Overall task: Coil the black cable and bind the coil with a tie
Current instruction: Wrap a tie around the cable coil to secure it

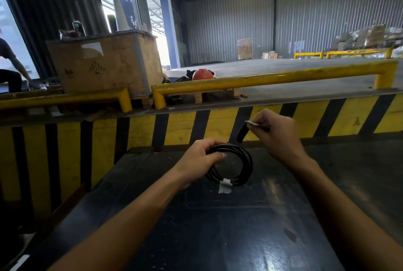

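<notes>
The black cable (244, 170) is wound into a round coil held just above the dark table (218, 227). My left hand (196, 159) grips the coil's left side, thumb over the strands. A white tie or label (225, 184) wraps the coil's lower edge and hangs down. My right hand (277, 135) is raised above and to the right of the coil, pinching a black strap with a pale end (245, 130) between thumb and fingers; the strap droops toward the coil.
A yellow-and-black striped barrier (196, 126) runs just beyond the table. Yellow guard rails (261, 82), a large wooden crate (104, 67) and an orange helmet (202, 75) lie behind it. A person (11, 67) bends at the far left.
</notes>
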Tool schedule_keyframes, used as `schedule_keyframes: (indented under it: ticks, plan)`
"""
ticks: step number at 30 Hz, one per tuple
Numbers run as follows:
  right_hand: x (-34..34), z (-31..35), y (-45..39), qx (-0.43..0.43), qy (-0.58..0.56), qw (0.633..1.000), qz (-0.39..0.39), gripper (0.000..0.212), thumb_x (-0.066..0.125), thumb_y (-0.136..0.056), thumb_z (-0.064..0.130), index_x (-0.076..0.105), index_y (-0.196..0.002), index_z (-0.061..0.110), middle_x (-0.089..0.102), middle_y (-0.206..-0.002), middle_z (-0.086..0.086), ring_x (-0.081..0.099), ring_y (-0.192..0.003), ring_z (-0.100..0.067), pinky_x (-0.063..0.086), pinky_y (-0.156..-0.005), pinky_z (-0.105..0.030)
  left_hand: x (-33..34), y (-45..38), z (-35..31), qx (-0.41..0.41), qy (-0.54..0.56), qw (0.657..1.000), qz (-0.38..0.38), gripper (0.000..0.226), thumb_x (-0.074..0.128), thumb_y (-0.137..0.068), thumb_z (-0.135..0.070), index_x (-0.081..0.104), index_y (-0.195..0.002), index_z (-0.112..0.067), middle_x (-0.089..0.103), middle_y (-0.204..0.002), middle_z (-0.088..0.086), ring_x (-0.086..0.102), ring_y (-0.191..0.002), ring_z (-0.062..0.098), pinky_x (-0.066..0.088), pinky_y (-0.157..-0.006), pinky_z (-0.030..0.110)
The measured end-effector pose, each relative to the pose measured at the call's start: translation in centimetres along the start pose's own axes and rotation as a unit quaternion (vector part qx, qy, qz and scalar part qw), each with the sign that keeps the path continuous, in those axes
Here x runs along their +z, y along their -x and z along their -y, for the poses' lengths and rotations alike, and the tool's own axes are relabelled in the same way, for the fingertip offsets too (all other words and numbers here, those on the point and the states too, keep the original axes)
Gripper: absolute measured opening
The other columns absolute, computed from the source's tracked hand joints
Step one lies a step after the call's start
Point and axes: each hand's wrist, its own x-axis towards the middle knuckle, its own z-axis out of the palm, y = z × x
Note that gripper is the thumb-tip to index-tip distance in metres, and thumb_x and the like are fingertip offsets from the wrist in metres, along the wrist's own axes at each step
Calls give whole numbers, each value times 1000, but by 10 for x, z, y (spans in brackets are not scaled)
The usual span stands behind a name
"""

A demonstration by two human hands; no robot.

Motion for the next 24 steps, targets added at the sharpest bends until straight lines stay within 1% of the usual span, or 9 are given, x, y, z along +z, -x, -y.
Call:
schedule_keyframes:
  ticks: [3, 7, 10, 11, 13, 16, 19, 21, 24]
  plan:
    - [10, -2, 4, 12, -16, 992, 127, 11, 66, -83, 12, 62, -86, 22, 66, -85, 6, 63, -77, -3, 52, -69, -20, 4, -6, -6, 4, 40, 999, -9, 18, 54, -89, -4, 66, -99, -13, 65, -83, -5, 56, -61, -7, 43, -57, 10]
    - [11, -7, 10, 101, -211, 944, 234, 9, 61, -86, 13, 68, -92, 14, 73, -87, -4, 70, -83, -10, 55, -68, -21, 7, -8, -7, -23, 79, 997, 7, 22, 55, -90, -12, 65, -107, -1, 65, -81, -3, 58, -58, -7, 42, -54, 9]
    - [8, -10, 10, 159, -273, 913, 259, 24, 56, -91, 22, 67, -94, 1, 72, -89, -18, 69, -85, -24, 56, -76, -31, 10, -8, -7, -58, 89, 994, 36, 25, 54, -91, -17, 65, -108, -3, 66, -85, -2, 56, -64, -3, 41, -61, 16]
    - [7, -10, 10, 163, -268, 913, 263, 30, 54, -92, 26, 67, -93, -2, 70, -91, -23, 68, -86, -31, 56, -81, -39, 11, -9, -7, -74, 96, 992, 39, 24, 54, -91, -17, 65, -108, -3, 66, -88, 1, 56, -71, 2, 39, -66, 20]
    - [6, -8, 10, 155, -244, 921, 260, 37, 51, -94, 31, 66, -93, -3, 69, -91, -26, 65, -86, -38, 53, -85, -45, 13, -11, -8, -110, 116, 987, 27, 26, 54, -90, -17, 64, -107, 0, 61, -93, 10, 50, -77, 15, 36, -70, 29]
    - [6, -4, 10, 134, -197, 941, 242, 37, 50, -94, 33, 68, -87, 1, 67, -76, -16, 58, -68, -27, 49, -70, -40, 17, -14, -9, -154, 137, 979, 9, 31, 55, -89, -15, 61, -111, 7, 55, -85, 9, 45, -64, 9, 34, -60, 24]
    - [4, 1, 12, 118, -156, 952, 236, 33, 49, -95, 33, 71, -78, 15, 64, -61, 4, 56, -57, -10, 45, -58, -24, 21, -16, -8, -185, 177, 967, 8, 30, 56, -89, -13, 62, -112, 5, 62, -84, 5, 50, -54, 4, 35, -54, 19]
    - [1, 6, 13, 106, -155, 955, 230, 33, 46, -96, 35, 71, -80, 21, 69, -65, 6, 61, -60, -4, 47, -57, -17, 23, -18, -8, -208, 203, 957, -4, 28, 57, -89, -12, 63, -112, 3, 65, -90, 8, 49, -54, 6, 36, -52, 18]
    - [-5, 9, 13, 77, -108, 963, 234, 34, 46, -94, 42, 65, -110, 20, 70, -91, 2, 66, -84, -6, 53, -73, -23, 23, -19, -6, -239, 230, 944, -11, 19, 58, -87, -14, 68, -100, -5, 69, -88, 7, 56, -55, 8, 42, -50, 20]
